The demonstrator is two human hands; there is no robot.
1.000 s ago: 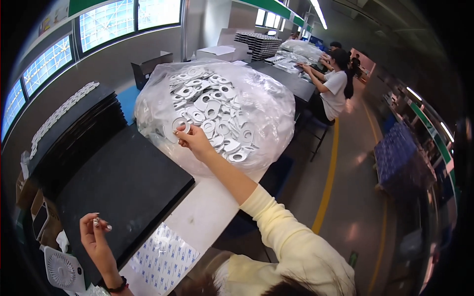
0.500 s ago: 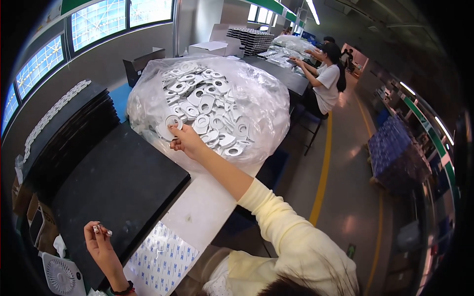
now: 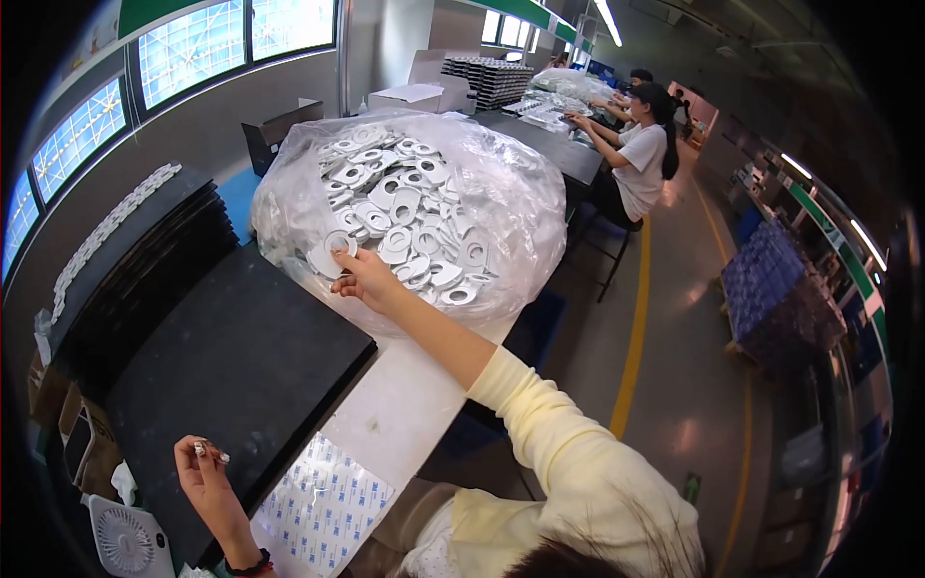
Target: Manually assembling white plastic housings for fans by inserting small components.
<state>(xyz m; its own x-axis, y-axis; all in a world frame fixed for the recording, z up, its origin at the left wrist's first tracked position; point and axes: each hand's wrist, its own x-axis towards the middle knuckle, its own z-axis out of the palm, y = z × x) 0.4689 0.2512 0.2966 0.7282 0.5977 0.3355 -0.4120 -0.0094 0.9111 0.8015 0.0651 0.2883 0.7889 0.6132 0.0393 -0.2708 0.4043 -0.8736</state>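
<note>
My right hand (image 3: pixel 364 279) reaches over the near left side of a big clear plastic bag (image 3: pixel 511 212). Its thumb and fingers pinch a flat white plastic piece with a round hole (image 3: pixel 324 258), held at the bag's edge. Inside the bag lies a heap of similar white holed pieces (image 3: pixel 403 204), loosely piled. My left hand (image 3: pixel 207 486) is raised above the near end of a black flat board (image 3: pixel 226 361), its fingers curled together. Whether something small sits between its fingertips, I cannot make out.
A printed backing sheet (image 3: pixel 323 501) lies on the white tabletop (image 3: pixel 395 385). Black trays stand in a tall stack (image 3: pixel 145 260) at the left, near a small white fan (image 3: pixel 130 539). Co-workers (image 3: pixel 641 159) sit farther along the table; an aisle (image 3: pixel 674 318) runs at right.
The view has shifted slightly. My right hand keeps its hold on the white piece at the bag's edge, and my left hand stays curled over the board.
</note>
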